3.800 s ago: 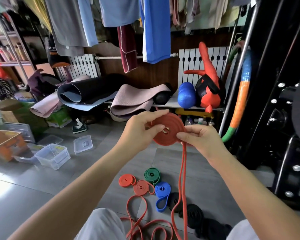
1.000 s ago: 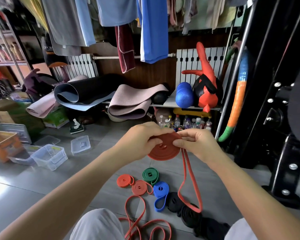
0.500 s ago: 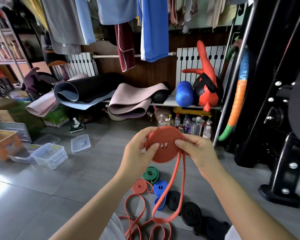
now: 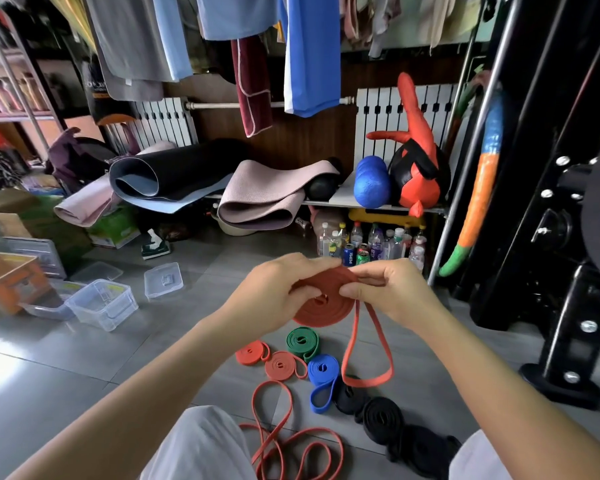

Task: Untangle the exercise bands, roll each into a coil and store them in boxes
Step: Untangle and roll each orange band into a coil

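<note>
Left hand (image 4: 274,299) and right hand (image 4: 395,292) both pinch the red band (image 4: 321,308), a flat coil held above the grey floor (image 4: 84,358), short loop dangling. Coil's tipped flatter than half a second ago, tail shorter. Down below, rolled bands (image 4: 302,341); clear boxes (image 4: 101,303) far left.

The band (image 4: 326,306) you hold is rust red. Toward six o'clock from it, on the grey floor (image 4: 84,375), lie a green coil (image 4: 302,342), a blue coil (image 4: 323,370), orange-red coils (image 4: 284,366) and black coils (image 4: 383,415).
</note>
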